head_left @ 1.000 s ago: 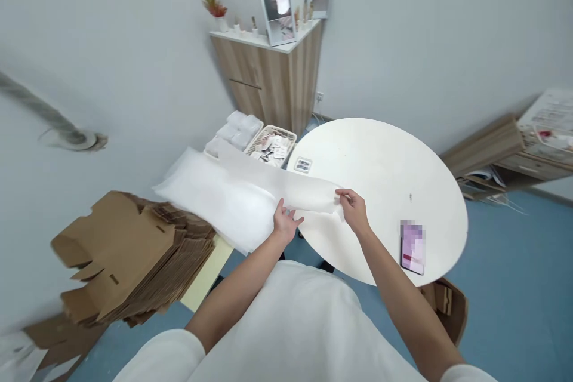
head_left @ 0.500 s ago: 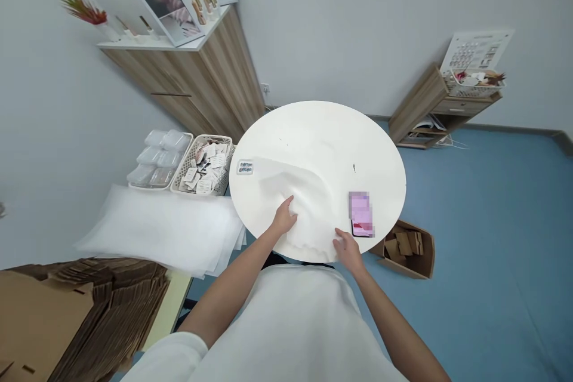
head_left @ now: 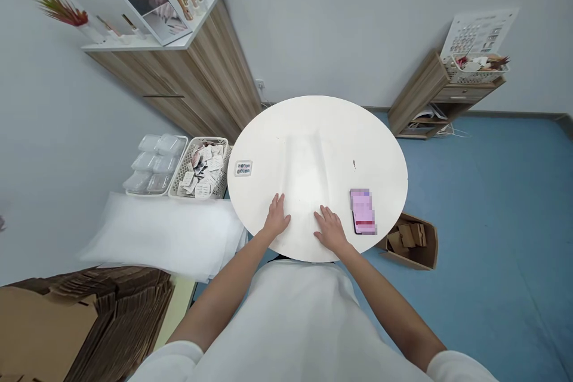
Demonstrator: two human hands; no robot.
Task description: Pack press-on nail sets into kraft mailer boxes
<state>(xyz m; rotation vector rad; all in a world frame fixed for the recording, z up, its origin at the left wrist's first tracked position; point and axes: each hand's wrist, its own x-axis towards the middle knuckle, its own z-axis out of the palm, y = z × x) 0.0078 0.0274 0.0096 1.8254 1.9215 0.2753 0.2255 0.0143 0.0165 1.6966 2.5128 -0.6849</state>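
A thin white translucent sheet lies lengthwise on the round white table, running away from me. My left hand rests at the sheet's near left side, fingers spread and holding nothing. At its near right side lies my right hand, palm down with the fingers apart. Just right of that hand is a phone with a pink, pixelated screen. A small clear case with dark round pieces sits near the table's left edge.
Left of the table stand a white basket of small packets, a tray of clear plastic packs, a stack of translucent sheets and folded cardboard. An open carton is on the floor at right, and a wooden cabinet stands behind.
The sheet was rumpled and slanting to the left; now it lies flat and straight ahead of me. Both hands have flattened out, the right one shifting left, away from the phone.
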